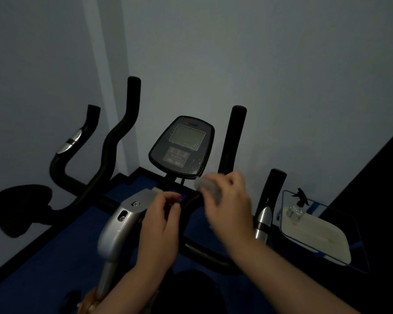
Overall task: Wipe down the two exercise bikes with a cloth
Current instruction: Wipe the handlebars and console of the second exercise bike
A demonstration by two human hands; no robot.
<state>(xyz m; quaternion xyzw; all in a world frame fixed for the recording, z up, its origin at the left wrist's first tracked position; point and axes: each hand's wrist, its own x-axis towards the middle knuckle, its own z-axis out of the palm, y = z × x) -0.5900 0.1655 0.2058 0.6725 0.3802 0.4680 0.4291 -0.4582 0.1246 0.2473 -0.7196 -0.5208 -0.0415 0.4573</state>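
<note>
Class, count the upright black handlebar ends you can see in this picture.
4: far-left handlebar end, tall curved one, one right of the console, short one by the tray. Others may be hidden.

Both my bare forearms reach forward, close together. My left hand (161, 214) sits lower, fingers (171, 197) curled in, pinching something too dark to make out. My right hand (227, 200) is raised slightly higher, fingers bent around a pale, blurred cloth (208, 189).

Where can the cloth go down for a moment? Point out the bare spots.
Bare blue floor lies left of the silver post. The glass table is bare toward its right; a small clear object sits left. Around the console and both hands, bars crowd.
</note>
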